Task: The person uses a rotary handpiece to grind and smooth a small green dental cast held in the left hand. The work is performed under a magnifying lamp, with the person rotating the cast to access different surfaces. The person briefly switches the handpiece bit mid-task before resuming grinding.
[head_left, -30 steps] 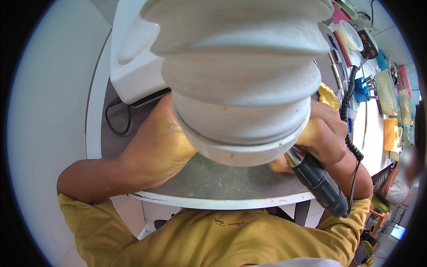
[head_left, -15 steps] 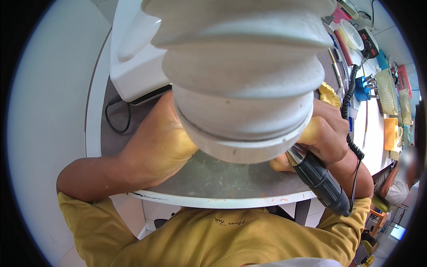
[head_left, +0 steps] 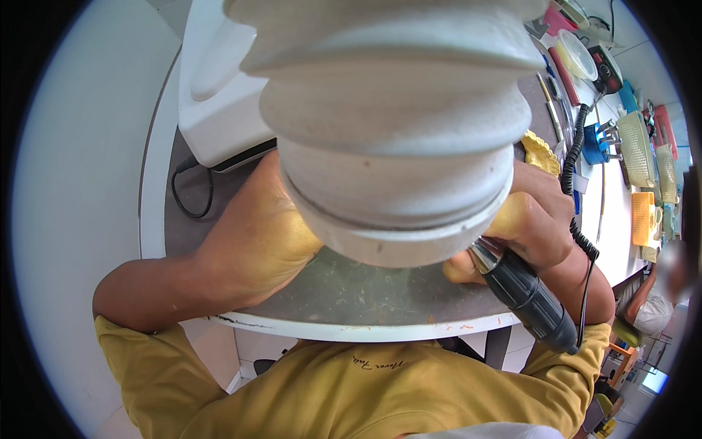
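A wide, ribbed white hose (head_left: 395, 117) fills the middle of the head view and covers much of the work spot. My right hand (head_left: 532, 212) is closed round a black rotary handpiece (head_left: 526, 293) with a metal front end; its tip is hidden behind the hose. A coiled black cord (head_left: 572, 157) runs beside that hand. My left hand (head_left: 274, 227) reaches under the hose from the left. Only its wrist and the heel of the palm show, so its fingers and anything in them are hidden. Both forearms rest near the grey tabletop (head_left: 380, 293).
At the left stands a white machine (head_left: 227, 110) with a black cable (head_left: 191, 212). To the right lie slim tools, a yellow scalloped piece (head_left: 541, 154), a blue holder (head_left: 596, 146), a black control box (head_left: 607, 69) and plastic baskets (head_left: 635, 150). A person (head_left: 654, 307) sits farther right.
The hose appears slightly farther left and higher in the picture. My right hand keeps its hold on the handpiece, whose rear end has shifted very slightly right.
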A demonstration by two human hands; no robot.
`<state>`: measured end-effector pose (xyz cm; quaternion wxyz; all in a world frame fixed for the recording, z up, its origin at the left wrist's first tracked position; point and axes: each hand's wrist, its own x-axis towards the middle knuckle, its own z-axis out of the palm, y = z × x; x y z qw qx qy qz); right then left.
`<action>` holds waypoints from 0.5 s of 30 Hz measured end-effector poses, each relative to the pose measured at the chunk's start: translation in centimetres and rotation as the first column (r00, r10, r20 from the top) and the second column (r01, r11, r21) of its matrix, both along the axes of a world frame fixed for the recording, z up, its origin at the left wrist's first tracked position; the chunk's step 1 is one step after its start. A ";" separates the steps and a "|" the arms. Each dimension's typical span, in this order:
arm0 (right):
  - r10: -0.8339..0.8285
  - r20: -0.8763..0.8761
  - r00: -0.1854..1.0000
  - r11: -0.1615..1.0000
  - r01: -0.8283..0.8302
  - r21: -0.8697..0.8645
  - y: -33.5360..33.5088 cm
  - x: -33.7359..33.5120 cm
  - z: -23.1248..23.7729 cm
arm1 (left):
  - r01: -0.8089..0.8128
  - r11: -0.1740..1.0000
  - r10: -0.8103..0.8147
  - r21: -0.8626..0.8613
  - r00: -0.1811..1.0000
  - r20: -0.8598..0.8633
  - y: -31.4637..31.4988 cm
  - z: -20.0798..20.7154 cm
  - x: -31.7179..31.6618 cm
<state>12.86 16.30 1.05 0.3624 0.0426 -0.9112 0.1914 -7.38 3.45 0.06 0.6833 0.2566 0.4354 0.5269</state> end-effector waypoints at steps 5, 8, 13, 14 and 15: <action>-0.004 -0.001 1.000 1.000 0.004 -0.011 0.0 0.1 0.0 | 0.010 0.999 -0.009 0.035 0.999 -0.036 0.2 -0.3 0.0; 0.005 -0.008 1.000 1.000 -0.005 -0.005 0.0 -0.1 -0.2 | 0.001 1.000 0.000 0.029 0.999 -0.042 0.1 -0.3 0.0; 0.001 0.006 1.000 0.999 -0.001 -0.033 0.0 0.1 -0.1 | 0.001 1.000 0.000 0.022 0.999 -0.037 0.1 0.1 0.0; 0.004 0.001 1.000 0.999 -0.004 -0.036 0.0 0.1 -0.1 | -0.003 1.000 0.004 0.025 0.999 -0.033 0.1 0.2 0.0; 0.005 -0.002 1.000 0.999 -0.005 -0.038 0.0 0.1 -0.1 | -0.012 0.999 0.013 0.037 1.000 -0.029 0.0 0.1 0.0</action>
